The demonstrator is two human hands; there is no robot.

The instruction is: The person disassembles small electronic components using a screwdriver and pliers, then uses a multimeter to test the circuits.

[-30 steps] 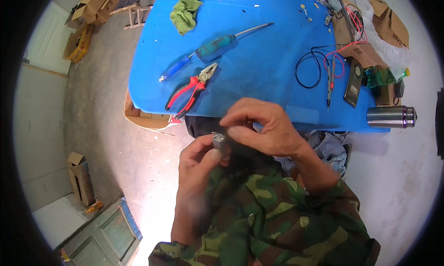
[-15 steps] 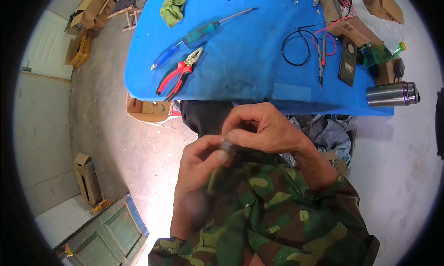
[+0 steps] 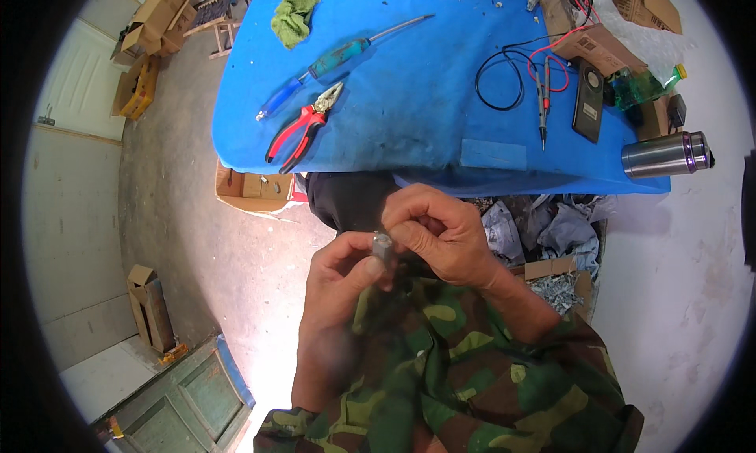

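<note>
Before the near edge of the blue table (image 3: pixel 409 91), the left hand (image 3: pixel 335 276) pinches a small grey metal piece (image 3: pixel 383 249) between its thumb and fingers, with one end uncovered. Just beside this end is the right hand (image 3: pixel 445 232), its thumb and forefinger bent together; I cannot tell whether they grip something. On the table lie red-and-black pliers (image 3: pixel 302 132), near a teal-handled screwdriver (image 3: pixel 339 58).

1 head-worn fisheye view, facing down, camouflage jacket (image 3: pixel 504 374) near, blue table (image 3: pixel 417 91) farther off
</note>
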